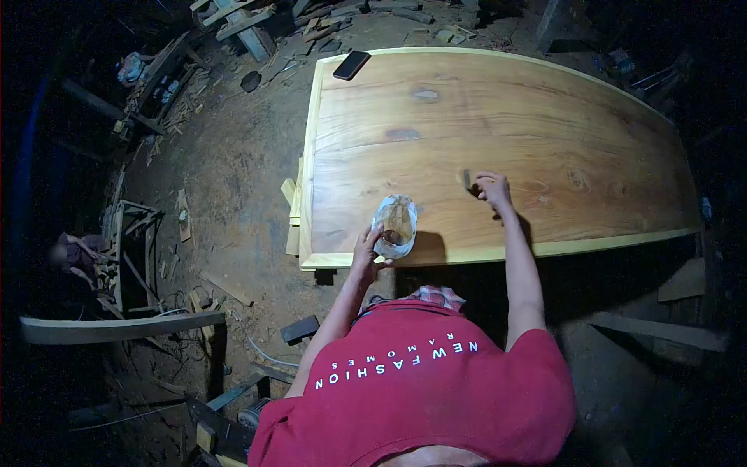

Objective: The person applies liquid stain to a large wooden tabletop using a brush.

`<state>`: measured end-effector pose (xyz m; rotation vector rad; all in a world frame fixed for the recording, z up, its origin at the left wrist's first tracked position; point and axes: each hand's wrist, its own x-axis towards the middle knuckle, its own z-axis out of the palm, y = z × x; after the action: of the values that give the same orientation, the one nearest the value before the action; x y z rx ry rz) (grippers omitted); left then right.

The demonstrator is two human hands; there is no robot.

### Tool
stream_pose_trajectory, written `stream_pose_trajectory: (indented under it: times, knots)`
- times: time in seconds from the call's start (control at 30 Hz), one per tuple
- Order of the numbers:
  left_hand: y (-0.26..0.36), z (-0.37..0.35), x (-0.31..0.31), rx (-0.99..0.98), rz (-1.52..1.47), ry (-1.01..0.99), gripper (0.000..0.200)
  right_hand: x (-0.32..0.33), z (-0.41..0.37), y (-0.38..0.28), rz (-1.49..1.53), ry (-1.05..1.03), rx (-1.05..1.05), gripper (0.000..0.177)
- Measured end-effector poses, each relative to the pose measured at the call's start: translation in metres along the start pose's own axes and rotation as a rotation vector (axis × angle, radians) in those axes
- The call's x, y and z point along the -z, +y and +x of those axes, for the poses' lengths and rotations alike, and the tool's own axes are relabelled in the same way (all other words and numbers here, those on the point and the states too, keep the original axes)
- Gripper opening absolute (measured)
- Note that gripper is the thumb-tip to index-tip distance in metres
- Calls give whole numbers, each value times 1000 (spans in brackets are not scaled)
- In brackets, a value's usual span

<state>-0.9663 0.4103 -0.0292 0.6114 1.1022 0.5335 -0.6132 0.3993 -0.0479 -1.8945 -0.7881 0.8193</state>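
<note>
A large wooden panel (475,140) with a pale border lies flat in front of me, its grain and dark knots showing. Over its near left edge, my left hand (369,251) is closed around a whitish translucent plastic container (395,226), which is tilted so its open top faces me and shows brown liquid inside. My right hand (493,191) is above the middle of the panel, fingers closed on a brush (468,182) with dark bristles close to the wood. The brush is slightly blurred, and part of its handle is hidden in the fingers.
A phone (352,65) lies on the panel's far left corner. Wood scraps (327,27) litter the dirt floor (226,179). A curved timber (123,328) is at left, near a wooden frame (140,249). Another person (82,255) sits at the far left.
</note>
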Motion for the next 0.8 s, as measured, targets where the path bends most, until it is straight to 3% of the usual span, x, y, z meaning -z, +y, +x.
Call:
stream_pose_trajectory:
  times: [0.13, 0.2, 0.3, 0.4, 0.47, 0.5, 0.57, 0.6, 0.73, 0.8]
  knots:
    - [12, 3, -10, -24, -4, 57, 57, 33, 41, 18, -68, 146, 16, 19]
    - [11, 4, -10, -14, 5, 84, 58, 33, 46, 23, -542, 338, 521, 19]
    - [9, 12, -16, -10, -59, 114, 63, -9, 45, 16, -646, 271, 361, 22]
    - [13, 14, -23, -36, -68, 115, 60, -39, 33, -2, -627, 194, 532, 23]
    - [16, 15, -25, -48, -71, 122, 59, -48, 37, -1, -423, 71, 719, 22]
    - [18, 15, -26, -52, -73, 133, 58, -45, 43, -2, -421, 65, 720, 22]
    - [19, 17, -27, -57, -75, 147, 57, -24, 59, -8, 12, -133, 50, 19]
    - [20, 18, -25, -51, -75, 145, 57, -13, 61, -12, 146, -78, 14, 17]
    - [21, 23, -23, -55, -56, 87, 60, 8, 94, 12, 33, 107, 40, 18]
    - [24, 25, -25, -67, -54, 102, 58, 2, 91, 6, -425, 337, 508, 18]
